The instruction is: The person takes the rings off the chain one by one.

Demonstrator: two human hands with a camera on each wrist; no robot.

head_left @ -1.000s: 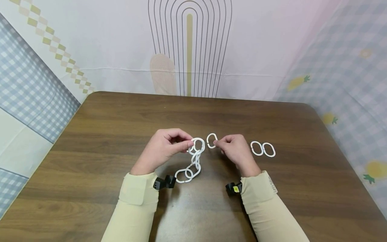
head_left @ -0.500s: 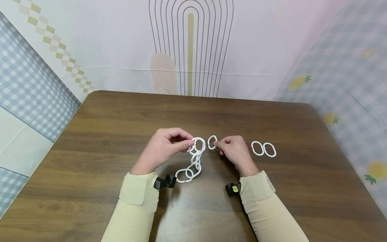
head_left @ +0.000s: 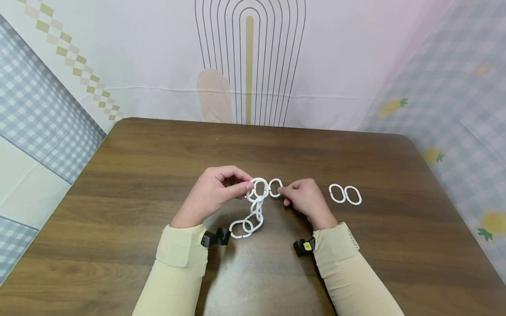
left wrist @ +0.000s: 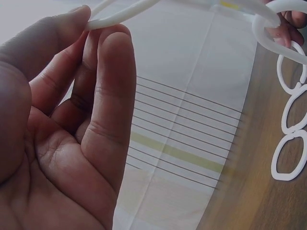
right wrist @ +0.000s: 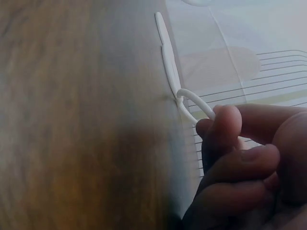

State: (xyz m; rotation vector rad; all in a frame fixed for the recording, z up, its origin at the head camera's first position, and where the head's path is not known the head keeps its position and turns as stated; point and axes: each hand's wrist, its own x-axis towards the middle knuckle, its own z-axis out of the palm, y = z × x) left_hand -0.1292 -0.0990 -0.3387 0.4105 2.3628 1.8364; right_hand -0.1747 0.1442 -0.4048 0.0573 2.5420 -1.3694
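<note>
My left hand (head_left: pixel 215 193) pinches a white plastic oval link (head_left: pixel 259 179) at the upper end of a linked chain. From there the chain (head_left: pixel 237 237) trails toward the front of the table. In the left wrist view, thumb and fingertips grip the link (left wrist: pixel 124 15). My right hand (head_left: pixel 306 197) pinches a separate white link (head_left: pixel 275 179) between thumb and forefinger, close beside the left-held one. Whether those two links touch or overlap is not clear. In the right wrist view, part of the link (right wrist: pixel 199 102) is hidden by the fingertips.
Two loose white links, a left one (head_left: pixel 334 184) and a right one (head_left: pixel 353 204), lie side by side to the right of my right hand. Everything rests on a brown wooden table (head_left: pixel 158 149), with a patterned cloth (head_left: pixel 150 52) hanging behind its far edge.
My right hand has moved its link slightly left and down, closing the gap to the link in my left hand. The left hand and the chain have stayed almost still.
</note>
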